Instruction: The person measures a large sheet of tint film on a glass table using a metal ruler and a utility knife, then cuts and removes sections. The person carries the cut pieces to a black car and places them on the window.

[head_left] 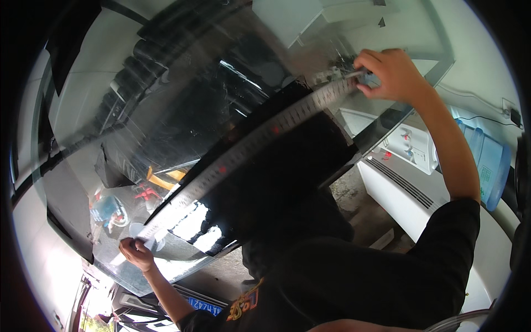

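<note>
A long pale measuring tape (276,129) with black graduations and red marks stretches slantwise across a glass-topped table (149,144). My right hand (387,72) pinches its upper right end between thumb and fingers. At the lower left end, my left hand (137,253) is closed on the tape. Beneath and beside the tape lies a dark, glossy film-like sheet (260,171), with bright reflections near its lower left part; where it ends against my black clothing is hard to tell.
Left on the table are a yellow tool (160,180), a red object (147,193) and a clear tub (109,211). Dark rolls (138,63) line the far left. A white water dispenser (398,182) and blue bottle (484,160) are at right. A vehicle (144,307) appears below.
</note>
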Demonstrator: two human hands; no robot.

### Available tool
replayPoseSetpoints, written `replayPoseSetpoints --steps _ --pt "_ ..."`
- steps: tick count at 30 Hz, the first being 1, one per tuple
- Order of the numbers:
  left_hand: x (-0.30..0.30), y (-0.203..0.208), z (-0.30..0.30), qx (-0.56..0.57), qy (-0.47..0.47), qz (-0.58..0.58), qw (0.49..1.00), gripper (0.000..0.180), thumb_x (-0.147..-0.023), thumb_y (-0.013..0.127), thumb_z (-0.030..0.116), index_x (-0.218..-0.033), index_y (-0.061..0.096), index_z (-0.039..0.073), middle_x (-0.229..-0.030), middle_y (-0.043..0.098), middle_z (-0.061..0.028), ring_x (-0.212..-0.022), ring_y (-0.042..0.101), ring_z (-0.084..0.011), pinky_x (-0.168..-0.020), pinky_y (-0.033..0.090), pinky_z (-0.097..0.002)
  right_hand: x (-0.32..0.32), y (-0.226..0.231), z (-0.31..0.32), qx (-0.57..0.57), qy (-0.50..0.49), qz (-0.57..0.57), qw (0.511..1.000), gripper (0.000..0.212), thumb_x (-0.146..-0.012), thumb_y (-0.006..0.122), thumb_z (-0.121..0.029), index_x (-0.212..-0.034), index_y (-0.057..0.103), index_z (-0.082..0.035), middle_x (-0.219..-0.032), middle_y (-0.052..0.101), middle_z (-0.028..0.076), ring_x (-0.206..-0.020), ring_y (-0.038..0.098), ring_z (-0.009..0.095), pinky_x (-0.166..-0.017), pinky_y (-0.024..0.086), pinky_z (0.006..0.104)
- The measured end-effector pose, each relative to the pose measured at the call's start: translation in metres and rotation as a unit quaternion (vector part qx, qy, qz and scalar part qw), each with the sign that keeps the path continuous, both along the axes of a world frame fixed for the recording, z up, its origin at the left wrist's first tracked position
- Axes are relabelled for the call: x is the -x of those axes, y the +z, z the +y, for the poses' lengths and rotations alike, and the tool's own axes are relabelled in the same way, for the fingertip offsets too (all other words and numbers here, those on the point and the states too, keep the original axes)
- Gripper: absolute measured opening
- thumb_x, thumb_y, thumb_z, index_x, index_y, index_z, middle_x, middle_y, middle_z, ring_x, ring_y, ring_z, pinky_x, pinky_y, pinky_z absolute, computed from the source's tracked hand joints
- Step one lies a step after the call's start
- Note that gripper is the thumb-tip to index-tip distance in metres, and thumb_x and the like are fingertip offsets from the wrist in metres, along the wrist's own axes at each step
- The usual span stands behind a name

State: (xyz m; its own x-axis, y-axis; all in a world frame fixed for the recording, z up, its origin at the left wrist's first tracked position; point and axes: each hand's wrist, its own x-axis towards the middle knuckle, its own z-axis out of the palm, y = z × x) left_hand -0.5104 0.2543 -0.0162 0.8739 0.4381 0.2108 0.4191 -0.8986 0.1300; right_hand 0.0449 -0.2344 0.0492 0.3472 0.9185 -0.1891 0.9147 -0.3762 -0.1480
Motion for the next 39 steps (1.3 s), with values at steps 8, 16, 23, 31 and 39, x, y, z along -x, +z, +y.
replayPoseSetpoints --steps 8,16,23,31,39 --pt "-0.056 0.088 -0.003 -0.151 -0.137 -0.043 0.978 0.075 -0.087 0.036 0.074 -0.103 0.049 0.002 -0.079 0.046 -0.0111 -0.063 0.043 -0.0263 -0.057 0.034 -0.0381 0.046 0.014 -0.098 -0.101 -0.044 -0.105 0.988 0.050 -0.055 0.083 -0.032 -0.096 0.061 -0.013 -0.091 0.063 0.001 -0.072 0.060 0.023 -0.064 0.044 0.0367" --pt "-0.271 0.097 -0.013 -0.097 -0.397 -0.034 0.912 0.077 -0.084 0.040 0.075 -0.103 0.049 0.000 -0.084 0.052 -0.0168 -0.071 0.052 -0.0354 -0.062 0.042 -0.0444 0.207 -0.006 -0.258 -0.015 -0.359 0.111 0.926 0.045 -0.052 0.086 -0.031 -0.082 0.060 -0.009 -0.074 0.062 0.007 -0.065 0.062 0.027 -0.059 0.047 0.0371" --pt "-0.421 0.068 -0.109 -0.023 -0.479 0.001 0.878 0.038 -0.080 0.064 0.038 -0.096 0.060 0.003 -0.095 0.060 -0.0125 -0.094 0.058 -0.0349 -0.086 0.044 -0.0449 0.341 -0.010 -0.292 0.037 -0.513 0.186 0.838 0.044 -0.057 0.087 -0.029 -0.083 0.059 -0.007 -0.067 0.059 0.009 -0.056 0.059 0.027 -0.054 0.049 0.0346" --pt "-0.465 0.033 -0.165 0.061 -0.538 -0.014 0.840 0.030 -0.081 0.064 0.034 -0.080 0.050 0.007 -0.077 0.047 -0.0102 -0.073 0.051 -0.0298 -0.070 0.041 -0.0397 0.367 0.003 -0.296 0.020 -0.536 0.182 0.824 0.046 -0.062 0.087 -0.035 -0.085 0.057 -0.008 -0.066 0.062 0.010 -0.059 0.063 0.031 -0.054 0.050 0.0348" --pt "-0.463 0.023 -0.164 0.070 -0.473 -0.059 0.876 0.027 -0.072 0.071 0.027 -0.080 0.052 0.009 -0.083 0.046 -0.0087 -0.081 0.047 -0.0277 -0.074 0.038 -0.0380 0.339 0.002 -0.303 0.049 -0.526 0.202 0.825 0.036 -0.068 0.082 -0.013 -0.089 0.055 -0.003 -0.068 0.061 0.008 -0.058 0.060 0.017 -0.059 0.049 0.0262"
